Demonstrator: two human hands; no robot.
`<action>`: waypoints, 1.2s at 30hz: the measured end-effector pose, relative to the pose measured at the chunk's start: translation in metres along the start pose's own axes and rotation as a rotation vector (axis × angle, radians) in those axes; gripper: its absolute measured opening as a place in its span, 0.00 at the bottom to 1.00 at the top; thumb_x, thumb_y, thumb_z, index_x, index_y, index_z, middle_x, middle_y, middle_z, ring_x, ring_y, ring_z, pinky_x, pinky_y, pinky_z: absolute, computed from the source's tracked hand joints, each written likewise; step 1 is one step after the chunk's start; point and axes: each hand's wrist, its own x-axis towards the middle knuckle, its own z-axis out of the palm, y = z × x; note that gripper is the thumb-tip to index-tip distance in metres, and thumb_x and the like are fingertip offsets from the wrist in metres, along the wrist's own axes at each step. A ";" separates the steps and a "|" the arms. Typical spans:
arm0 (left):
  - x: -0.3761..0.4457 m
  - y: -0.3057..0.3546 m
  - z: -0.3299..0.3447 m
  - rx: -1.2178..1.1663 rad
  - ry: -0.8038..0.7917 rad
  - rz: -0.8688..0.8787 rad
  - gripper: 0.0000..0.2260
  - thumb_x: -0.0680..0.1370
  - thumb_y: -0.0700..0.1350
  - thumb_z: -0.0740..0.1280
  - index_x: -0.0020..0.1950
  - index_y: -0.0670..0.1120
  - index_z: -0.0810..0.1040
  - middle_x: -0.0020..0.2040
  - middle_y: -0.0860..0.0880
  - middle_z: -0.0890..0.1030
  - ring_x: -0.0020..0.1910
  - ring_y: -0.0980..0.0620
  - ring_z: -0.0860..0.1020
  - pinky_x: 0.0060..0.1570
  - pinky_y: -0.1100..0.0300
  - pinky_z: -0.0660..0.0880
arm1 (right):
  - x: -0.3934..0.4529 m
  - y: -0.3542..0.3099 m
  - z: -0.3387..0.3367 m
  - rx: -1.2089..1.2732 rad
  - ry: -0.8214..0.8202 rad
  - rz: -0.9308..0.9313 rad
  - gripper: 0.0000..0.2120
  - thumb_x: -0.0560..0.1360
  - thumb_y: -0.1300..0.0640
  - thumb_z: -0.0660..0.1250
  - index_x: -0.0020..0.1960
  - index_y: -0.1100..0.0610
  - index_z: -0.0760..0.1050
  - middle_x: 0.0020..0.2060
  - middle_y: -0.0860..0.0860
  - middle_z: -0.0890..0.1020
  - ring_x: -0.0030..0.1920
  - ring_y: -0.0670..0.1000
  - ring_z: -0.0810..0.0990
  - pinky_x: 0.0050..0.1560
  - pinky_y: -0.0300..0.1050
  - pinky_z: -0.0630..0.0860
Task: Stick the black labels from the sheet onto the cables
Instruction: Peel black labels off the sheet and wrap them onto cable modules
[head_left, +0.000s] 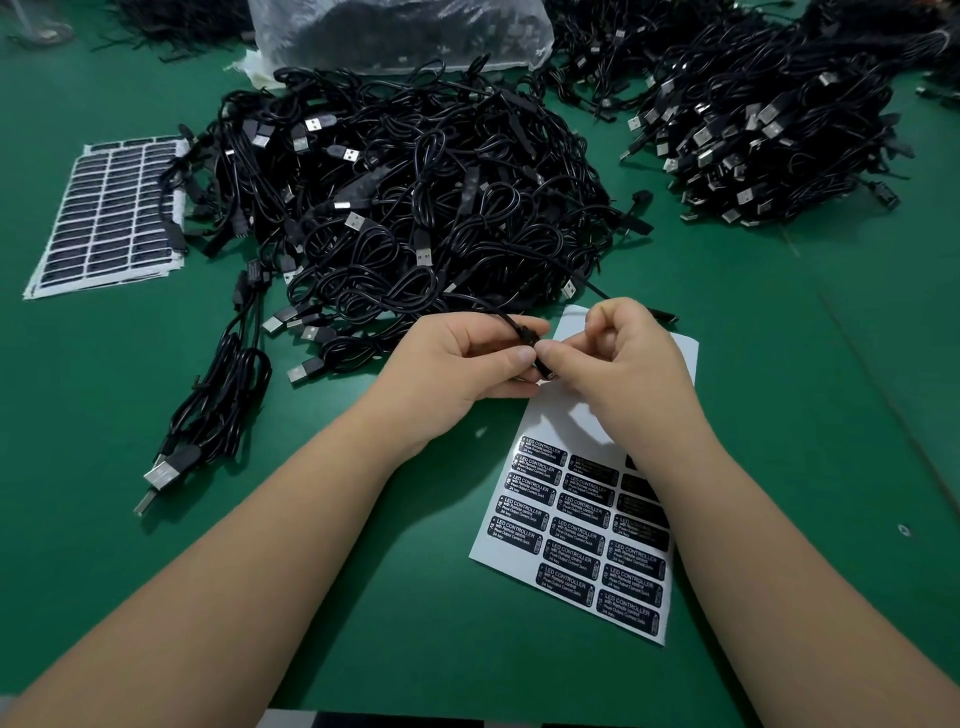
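Above label sheet (571, 525): left hand (457, 358), right hand (613, 364) both pinch cable (511, 322); grip narrow. Risk: label creases, sticks crooked if thumb slips.

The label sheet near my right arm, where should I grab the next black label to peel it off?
Take a label from the top row still on the label sheet, at its left end. Come from the sheet's bare upper half: that backing is already stripped, so that edge is exposed and fingers can lift a corner there. The right hand and forearm cover the rows' right ends, so those look harder to reach.
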 end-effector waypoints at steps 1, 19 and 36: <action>0.000 0.000 0.000 0.004 0.006 0.006 0.09 0.77 0.31 0.64 0.51 0.42 0.81 0.37 0.48 0.83 0.40 0.54 0.81 0.43 0.63 0.79 | 0.000 0.000 0.000 -0.008 0.006 0.001 0.14 0.71 0.56 0.73 0.40 0.50 0.66 0.32 0.45 0.80 0.30 0.38 0.75 0.30 0.30 0.70; 0.006 0.004 -0.010 -0.134 -0.082 -0.086 0.08 0.77 0.34 0.63 0.52 0.42 0.80 0.39 0.48 0.82 0.37 0.55 0.80 0.38 0.63 0.79 | -0.001 -0.009 -0.005 0.195 -0.013 0.115 0.05 0.73 0.60 0.71 0.43 0.55 0.75 0.28 0.48 0.82 0.32 0.45 0.81 0.35 0.37 0.77; 0.005 0.001 -0.007 -0.107 -0.041 -0.043 0.07 0.77 0.35 0.64 0.51 0.43 0.80 0.41 0.47 0.84 0.42 0.52 0.83 0.41 0.64 0.79 | 0.001 -0.009 -0.006 0.091 -0.010 0.120 0.09 0.72 0.59 0.73 0.48 0.54 0.74 0.26 0.44 0.79 0.25 0.40 0.73 0.29 0.31 0.70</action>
